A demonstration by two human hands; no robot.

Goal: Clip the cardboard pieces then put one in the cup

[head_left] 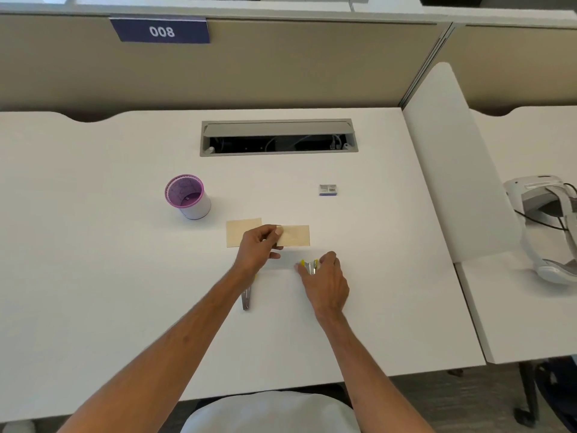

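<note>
Nearest me on the white desk (125, 245), a metal stapler part (246, 300) lies partly under my left forearm. My right hand (326, 284) has its fingers curled round a small yellow-and-metal staple remover (310, 266), which rests low on the desk surface. My left hand (257, 248) pinches the near end of a tan paper slip (295, 235) between thumb and fingers; a second tan slip (240, 231) lies just beside it, partly beneath the hand. To do this step well, I judge the slip should be kept flat and the tool square to its edge. Farther off stand a purple-rimmed cup (187, 196), a small staple box (328, 189) and the cable hatch (278, 137).
</note>
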